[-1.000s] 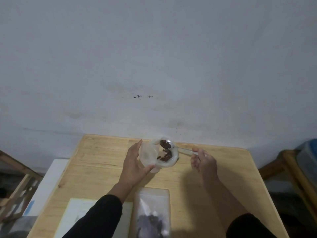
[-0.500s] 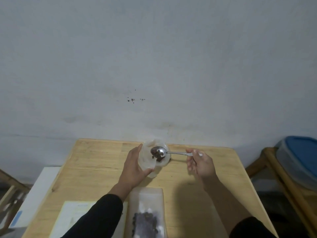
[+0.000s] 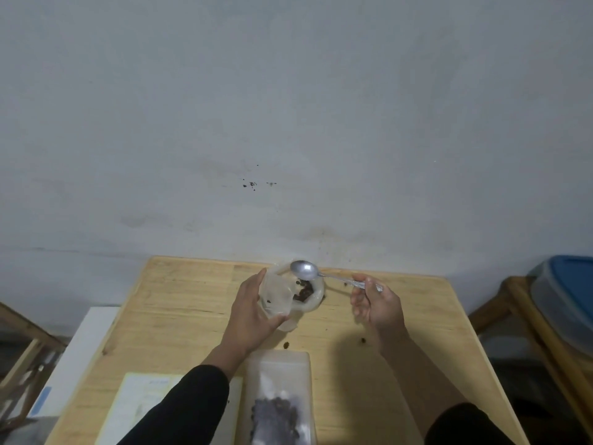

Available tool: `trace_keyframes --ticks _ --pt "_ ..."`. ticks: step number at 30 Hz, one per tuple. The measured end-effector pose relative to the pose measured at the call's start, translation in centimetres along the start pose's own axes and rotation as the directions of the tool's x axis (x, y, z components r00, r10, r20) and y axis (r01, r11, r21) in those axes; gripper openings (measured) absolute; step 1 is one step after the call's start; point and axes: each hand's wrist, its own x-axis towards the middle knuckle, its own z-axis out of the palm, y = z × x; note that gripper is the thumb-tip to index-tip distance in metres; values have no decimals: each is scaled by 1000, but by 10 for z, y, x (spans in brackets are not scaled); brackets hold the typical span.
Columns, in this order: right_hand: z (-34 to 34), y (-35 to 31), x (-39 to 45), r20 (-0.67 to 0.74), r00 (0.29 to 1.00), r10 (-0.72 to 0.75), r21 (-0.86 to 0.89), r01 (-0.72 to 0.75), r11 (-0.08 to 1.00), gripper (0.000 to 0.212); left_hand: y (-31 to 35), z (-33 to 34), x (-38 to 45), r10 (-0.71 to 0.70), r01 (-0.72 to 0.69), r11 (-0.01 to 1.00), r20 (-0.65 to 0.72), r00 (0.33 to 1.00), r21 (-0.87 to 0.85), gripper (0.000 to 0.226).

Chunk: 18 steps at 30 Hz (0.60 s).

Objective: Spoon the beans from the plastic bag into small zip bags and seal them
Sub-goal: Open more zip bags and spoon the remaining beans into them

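Spoon [image 3: 304, 270], empty now after carrying beans a second ago, lifts clear at frame centre, pinched by right hand [image 3: 377, 305]; left hand [image 3: 253, 311] grips the small zip bag [image 3: 290, 295] on the counter [image 3: 179, 303], beans [image 3: 303, 290] inside; scoop delivered.

wall [image 3: 288, 107]: grey, stained | table [image 3: 179, 303]: light wood | wooden frame [image 3: 526, 319]: right | light: dim
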Motion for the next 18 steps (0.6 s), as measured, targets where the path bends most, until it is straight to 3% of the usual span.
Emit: trace_keyframes --ticks 2,6,11,15,18 --pt "2 9 5 -51 999 -7 -67 4 998 27 -4 -1 -1 -10 10 1000 -8 1000 -12 102" --pt "8 29 16 -116 988 -98 -383 47 922 29 -13 -2 -1 -18 18 1000 -38 999 2 99" --pt "14 48 23 18 960 -280 -668 219 711 42 -17 -3 2 -78 79 997 -43 996 18 100" --pt "14 65 19 26 937 -347 -644 281 711 46 -17 1 4 -109 109 994 -30 994 20 99" --pt "17 67 12 -109 974 -199 -520 115 847 22 -19 5 6 -118 119 993 -24 993 22 97"
